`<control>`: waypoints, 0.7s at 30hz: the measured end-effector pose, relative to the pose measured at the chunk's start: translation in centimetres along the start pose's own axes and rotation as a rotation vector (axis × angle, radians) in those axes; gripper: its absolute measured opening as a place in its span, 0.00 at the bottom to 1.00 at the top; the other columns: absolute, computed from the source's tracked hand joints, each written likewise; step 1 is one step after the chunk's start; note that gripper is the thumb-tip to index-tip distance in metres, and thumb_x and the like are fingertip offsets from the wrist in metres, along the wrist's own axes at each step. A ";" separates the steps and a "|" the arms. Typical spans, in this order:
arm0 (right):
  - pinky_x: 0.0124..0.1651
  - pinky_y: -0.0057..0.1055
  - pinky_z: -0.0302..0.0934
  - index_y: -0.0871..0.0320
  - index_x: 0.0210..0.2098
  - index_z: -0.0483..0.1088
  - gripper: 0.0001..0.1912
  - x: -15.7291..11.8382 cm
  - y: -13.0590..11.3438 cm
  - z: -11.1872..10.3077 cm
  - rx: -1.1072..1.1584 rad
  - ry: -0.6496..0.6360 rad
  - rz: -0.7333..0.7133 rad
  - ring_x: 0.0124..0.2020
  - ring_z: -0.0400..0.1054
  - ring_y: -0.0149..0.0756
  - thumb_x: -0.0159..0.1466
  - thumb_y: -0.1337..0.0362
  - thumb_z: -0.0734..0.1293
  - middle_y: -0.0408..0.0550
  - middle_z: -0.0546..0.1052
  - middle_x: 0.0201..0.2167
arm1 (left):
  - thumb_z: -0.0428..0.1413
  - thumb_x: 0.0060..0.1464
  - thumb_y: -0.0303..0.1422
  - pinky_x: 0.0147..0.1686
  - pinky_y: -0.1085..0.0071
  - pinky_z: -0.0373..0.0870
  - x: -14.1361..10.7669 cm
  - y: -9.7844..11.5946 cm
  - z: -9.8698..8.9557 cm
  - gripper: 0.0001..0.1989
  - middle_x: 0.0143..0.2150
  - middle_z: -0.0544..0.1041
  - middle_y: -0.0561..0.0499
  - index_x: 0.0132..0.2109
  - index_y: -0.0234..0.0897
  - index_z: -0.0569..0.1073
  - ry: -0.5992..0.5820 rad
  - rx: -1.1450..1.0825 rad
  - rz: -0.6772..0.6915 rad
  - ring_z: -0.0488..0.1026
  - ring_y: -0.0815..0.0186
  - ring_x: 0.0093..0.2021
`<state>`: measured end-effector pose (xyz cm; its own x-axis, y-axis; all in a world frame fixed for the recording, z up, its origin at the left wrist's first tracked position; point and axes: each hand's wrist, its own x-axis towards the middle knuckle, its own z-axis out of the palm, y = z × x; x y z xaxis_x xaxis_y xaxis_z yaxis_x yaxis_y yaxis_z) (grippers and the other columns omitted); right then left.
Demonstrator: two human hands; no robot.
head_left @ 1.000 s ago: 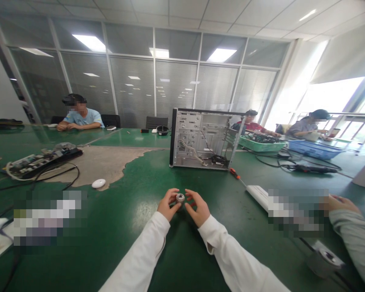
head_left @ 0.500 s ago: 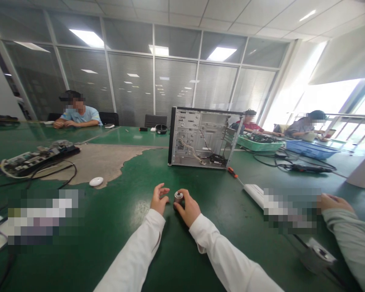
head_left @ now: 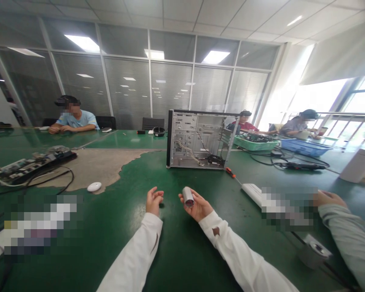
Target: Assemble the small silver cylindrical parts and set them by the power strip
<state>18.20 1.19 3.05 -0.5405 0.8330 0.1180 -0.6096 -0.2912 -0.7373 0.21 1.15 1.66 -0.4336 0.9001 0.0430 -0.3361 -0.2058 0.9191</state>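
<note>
A small silver metal cylinder [head_left: 188,196] is tilted in my right hand [head_left: 199,206], whose fingers are wrapped round its lower side. One end, darker and reddish inside, faces toward me. To the left, my left hand [head_left: 153,201] is raised over the green table [head_left: 115,227], apart from the cylinder. Its fingers are partly curled but spread, and I see nothing in them. Beyond both hands, an opened computer case [head_left: 200,140] stands upright on the table, with cables inside.
An orange screwdriver [head_left: 230,172] lies by the case. At right are a white power strip [head_left: 252,192], a person's hand [head_left: 331,198] and a grey cylindrical object [head_left: 314,251]. A white oval object [head_left: 94,186] and a circuit assembly [head_left: 33,164] lie left. Baskets [head_left: 255,144] stand behind.
My right hand has lifted and tipped the cylinder, turning palm up and moving right. My left hand has shifted slightly left, away from it. The view has moved a little.
</note>
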 end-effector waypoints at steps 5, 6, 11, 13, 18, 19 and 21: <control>0.37 0.34 0.61 0.55 0.47 0.55 0.24 -0.7 -0.5 0.4 -0.028 -0.048 0.004 0.39 0.65 0.35 0.51 0.63 0.63 0.51 0.70 0.39 | 0.51 0.30 0.24 0.28 0.73 0.61 -0.1 0.2 0.2 0.21 0.27 0.71 0.53 0.38 0.36 0.63 0.004 0.017 0.007 0.68 0.68 0.31; 0.37 0.34 0.61 0.56 0.47 0.55 0.25 -0.8 -0.5 0.5 -0.031 -0.055 0.011 0.39 0.66 0.35 0.50 0.63 0.63 0.51 0.69 0.40 | 0.51 0.30 0.24 0.28 0.73 0.61 -0.1 0.2 0.2 0.21 0.27 0.71 0.53 0.38 0.36 0.63 -0.007 0.020 0.006 0.68 0.68 0.31; 0.38 0.34 0.62 0.57 0.46 0.56 0.23 -0.9 -0.5 0.7 0.012 -0.047 0.029 0.39 0.66 0.35 0.50 0.64 0.63 0.51 0.70 0.39 | 0.51 0.29 0.25 0.27 0.74 0.61 0.1 -0.1 0.1 0.21 0.27 0.71 0.53 0.38 0.37 0.62 0.034 0.021 0.008 0.68 0.68 0.30; 0.40 0.33 0.62 0.58 0.44 0.57 0.19 -0.6 -0.3 0.6 0.061 -0.001 0.025 0.42 0.65 0.35 0.52 0.65 0.62 0.51 0.70 0.39 | 0.51 0.29 0.24 0.26 0.74 0.60 0.2 -0.3 0.0 0.21 0.27 0.71 0.52 0.38 0.37 0.62 0.045 0.016 0.005 0.68 0.68 0.30; 0.44 0.28 0.61 0.66 0.40 0.60 0.11 0.1 0.0 -0.2 0.214 0.095 0.082 0.41 0.65 0.30 0.57 0.68 0.55 0.54 0.71 0.37 | 0.51 0.29 0.24 0.25 0.75 0.60 0.3 -0.4 0.0 0.22 0.27 0.71 0.52 0.38 0.36 0.62 0.045 0.014 -0.008 0.68 0.68 0.29; 0.44 0.27 0.61 0.67 0.39 0.61 0.12 0.1 0.0 -0.4 0.238 0.103 0.093 0.40 0.66 0.30 0.58 0.68 0.55 0.55 0.72 0.36 | 0.51 0.29 0.24 0.25 0.75 0.61 0.3 -0.3 0.1 0.22 0.26 0.71 0.52 0.38 0.36 0.62 0.040 0.019 -0.010 0.68 0.68 0.29; 0.44 0.25 0.61 0.67 0.39 0.61 0.12 0.2 0.0 -0.6 0.272 0.117 0.103 0.39 0.66 0.29 0.58 0.67 0.54 0.54 0.73 0.35 | 0.51 0.29 0.24 0.26 0.75 0.61 0.2 -0.1 0.3 0.22 0.26 0.71 0.52 0.38 0.36 0.63 0.029 0.033 -0.011 0.68 0.68 0.29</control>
<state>18.43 1.65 2.67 -0.5463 0.8368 -0.0373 -0.6967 -0.4786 -0.5344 0.37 1.48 1.65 -0.4546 0.8905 0.0216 -0.3137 -0.1827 0.9318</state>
